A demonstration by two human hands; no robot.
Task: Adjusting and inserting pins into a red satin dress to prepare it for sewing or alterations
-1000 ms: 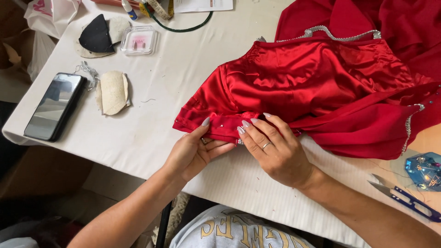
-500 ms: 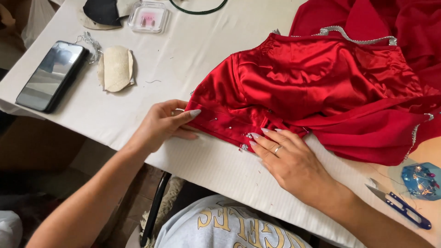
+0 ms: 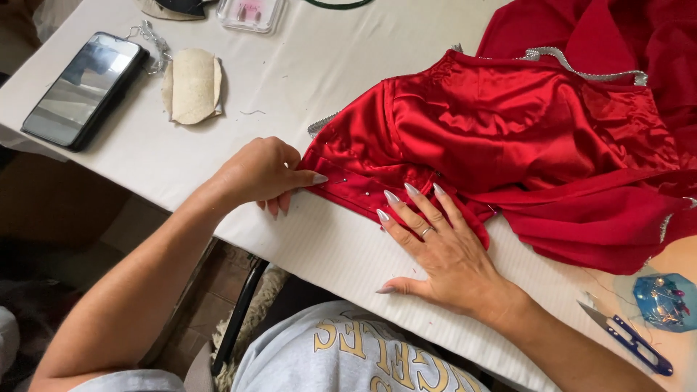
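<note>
A red satin garment (image 3: 508, 123) with silver beaded trim lies spread on the white table (image 3: 305, 87). My left hand (image 3: 263, 173) is curled at the garment's lower left corner, thumb and forefinger pinching the hem edge. My right hand (image 3: 435, 250) lies flat with fingers spread, its fingertips pressing on the folded red hem just right of the left hand. Small pins show along the hem between the two hands.
A black phone (image 3: 83, 88) lies at the far left by a beige bra pad (image 3: 192, 85). A clear small box (image 3: 250, 13) sits at the top. Blue-handled thread snips (image 3: 628, 340) and a blue pin holder (image 3: 664, 301) lie at the right.
My left hand has slid left to the hem's corner and closed on the edge. My right hand has flattened and spread on the hem. The view has shifted slightly.
</note>
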